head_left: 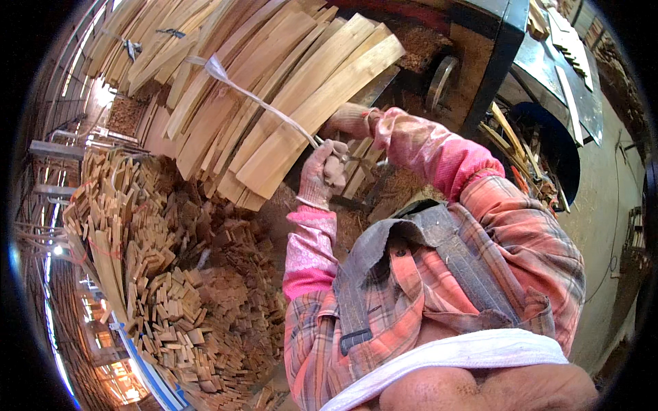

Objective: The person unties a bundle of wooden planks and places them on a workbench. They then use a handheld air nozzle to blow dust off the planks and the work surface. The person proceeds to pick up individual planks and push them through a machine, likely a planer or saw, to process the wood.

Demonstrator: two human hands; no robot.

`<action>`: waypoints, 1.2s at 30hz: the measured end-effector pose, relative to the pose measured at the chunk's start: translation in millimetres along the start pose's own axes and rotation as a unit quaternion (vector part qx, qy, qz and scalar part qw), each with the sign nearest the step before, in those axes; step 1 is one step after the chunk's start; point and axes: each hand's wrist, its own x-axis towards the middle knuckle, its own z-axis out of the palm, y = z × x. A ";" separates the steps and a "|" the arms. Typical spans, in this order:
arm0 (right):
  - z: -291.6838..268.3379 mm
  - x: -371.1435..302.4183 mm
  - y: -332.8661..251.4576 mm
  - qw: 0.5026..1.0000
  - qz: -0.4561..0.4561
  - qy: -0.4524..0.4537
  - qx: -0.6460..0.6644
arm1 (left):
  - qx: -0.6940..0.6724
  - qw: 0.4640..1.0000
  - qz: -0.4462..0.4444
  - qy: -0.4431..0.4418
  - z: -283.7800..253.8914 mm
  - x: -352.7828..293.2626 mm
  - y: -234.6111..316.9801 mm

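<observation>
A bundle of long, slightly curved wooden slats [295, 103] lies in front of me, its pale boards side by side. A white plastic strap [264, 104] runs across its top, knotted or bunched toward the far left. My left hand [323, 172], in a pale knit glove, is closed on the strap's near end at the bundle's right edge. Just beyond it, my right hand [351, 122], gloved too, is against the edge of the nearest slat. Its fingers are mostly hidden, so its grip cannot be made out.
More tied wooden slats [154, 44] lie at the far left. A large heap of wood offcuts [178, 315] covers the left floor. On the right stand a dark machine frame [497, 61], a metal table [534, 65] with wood strips, and a dark round container [548, 147] with scraps.
</observation>
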 end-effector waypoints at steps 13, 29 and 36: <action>-36.4 -65.0 -50.3 0.609 0.151 0.174 0.759 | -0.305 0.950 -0.005 0.065 -20.4 33.6 49.3; -65.8 -115.3 -127.7 0.681 0.275 0.164 0.658 | -0.273 0.918 0.065 0.281 30.8 63.2 35.6; -108.7 -113.1 -130.8 0.731 0.180 0.209 0.624 | -0.297 0.891 0.093 0.329 40.6 71.0 39.8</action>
